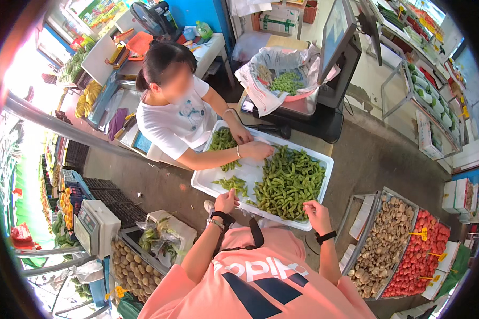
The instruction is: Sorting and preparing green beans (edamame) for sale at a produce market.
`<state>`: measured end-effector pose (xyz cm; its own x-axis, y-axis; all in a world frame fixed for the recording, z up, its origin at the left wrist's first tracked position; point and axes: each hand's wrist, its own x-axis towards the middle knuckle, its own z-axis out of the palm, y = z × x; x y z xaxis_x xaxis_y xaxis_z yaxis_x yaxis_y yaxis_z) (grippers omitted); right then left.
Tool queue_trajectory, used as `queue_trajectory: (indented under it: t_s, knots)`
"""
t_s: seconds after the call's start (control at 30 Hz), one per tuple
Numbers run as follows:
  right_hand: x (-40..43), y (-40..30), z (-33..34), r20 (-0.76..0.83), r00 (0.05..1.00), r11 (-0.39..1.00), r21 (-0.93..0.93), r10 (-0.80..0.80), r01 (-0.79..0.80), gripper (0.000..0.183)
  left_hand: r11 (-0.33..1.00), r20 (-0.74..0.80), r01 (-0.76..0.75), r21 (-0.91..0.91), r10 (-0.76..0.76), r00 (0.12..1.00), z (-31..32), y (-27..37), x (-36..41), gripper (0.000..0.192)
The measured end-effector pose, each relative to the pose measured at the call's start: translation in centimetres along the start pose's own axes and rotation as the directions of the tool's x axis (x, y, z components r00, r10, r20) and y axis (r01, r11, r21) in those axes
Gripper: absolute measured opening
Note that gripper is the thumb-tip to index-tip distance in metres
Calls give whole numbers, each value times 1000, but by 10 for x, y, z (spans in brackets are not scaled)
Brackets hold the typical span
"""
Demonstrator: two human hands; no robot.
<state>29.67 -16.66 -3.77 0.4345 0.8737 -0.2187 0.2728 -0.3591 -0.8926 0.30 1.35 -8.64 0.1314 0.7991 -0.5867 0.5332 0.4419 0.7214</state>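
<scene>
A white plastic tray point(245, 169) lies before me, holding green soybean pods. The large pile of pods point(289, 181) fills its right side; a smaller pile point(222, 145) is at the far left, and a few loose pods point(233, 184) lie nearer me. My left hand point(225, 202) is at the tray's near edge by those loose pods, its fingertips close together; whether a pod is between them is too small to tell. My right hand point(318, 215) hovers at the near right corner beside the large pile, with fingers bent and their grip unclear.
Across the tray, a co-worker's hands point(255, 150) work over the pods. A bowl lined with a plastic bag point(259, 93) holds shelled beans on a scale, beside a monitor point(337, 44). Bins of mushrooms point(383, 235) and red produce point(417, 247) stand right; another scale point(97, 227) stands left.
</scene>
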Motion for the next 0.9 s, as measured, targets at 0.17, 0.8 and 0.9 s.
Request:
queue_trajectory:
  t_s: [0.17, 0.8, 0.9]
  knots:
    - [13, 5, 1, -45, 998, 997, -70, -34, 31, 17, 985, -30, -150, -83, 148, 989, -1, -16, 4, 19]
    - [39, 9, 50, -167, 980, 933, -357, -108, 42, 19, 942, 139, -286, -175, 312, 940, -10, -2, -17, 23]
    - [43, 5, 59, -157, 980, 915, -400, -123, 50, 18, 954, 136, -262, -144, 281, 950, -14, 3, -17, 24]
